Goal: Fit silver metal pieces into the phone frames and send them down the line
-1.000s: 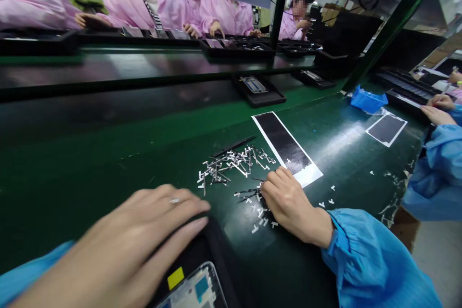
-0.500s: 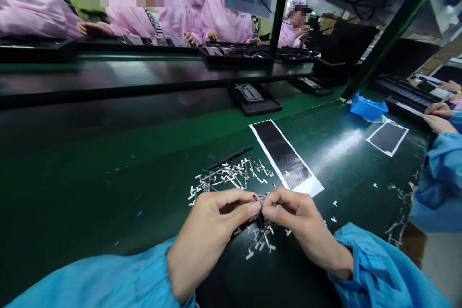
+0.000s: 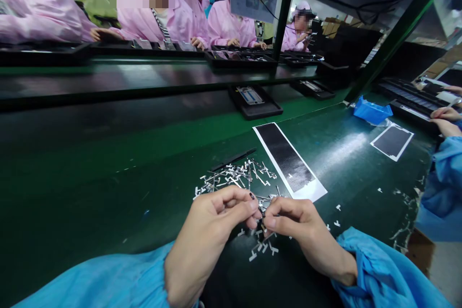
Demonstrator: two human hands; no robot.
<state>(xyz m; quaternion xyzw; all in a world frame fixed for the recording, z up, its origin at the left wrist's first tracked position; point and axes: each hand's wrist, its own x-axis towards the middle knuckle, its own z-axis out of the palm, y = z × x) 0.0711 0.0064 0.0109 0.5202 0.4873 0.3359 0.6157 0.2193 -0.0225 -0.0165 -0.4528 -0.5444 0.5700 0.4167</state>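
Observation:
Thumb and forefinger of my left hand (image 3: 216, 224) pinch one end of a small dark strip, like a flex cable (image 3: 262, 212). My right hand (image 3: 305, 224) is closed in a pinch at the strip's lower right part; its fingertips partly cover it. Just beyond my hands lies a loose pile of thin strips with pale T-shaped ends (image 3: 231, 175). More white T-shaped pieces (image 3: 264, 249) are scattered on the green mat below my fingers. A long black sheet with a white border (image 3: 285, 156) lies beyond my right hand, with one small white piece on it.
A slim black tool (image 3: 234, 159) lies behind the pile. Farther off are a black tray (image 3: 272, 109) holding a framed part, a blue bin (image 3: 371, 111) and a smaller dark sheet (image 3: 392, 141). A co-worker's hand (image 3: 447, 120) is at right; people in pink sit opposite.
My fingertips have moved slightly apart, and more of the dark strip shows between them. The whole view has shifted a little. A person opposite now shows a phone in hand.

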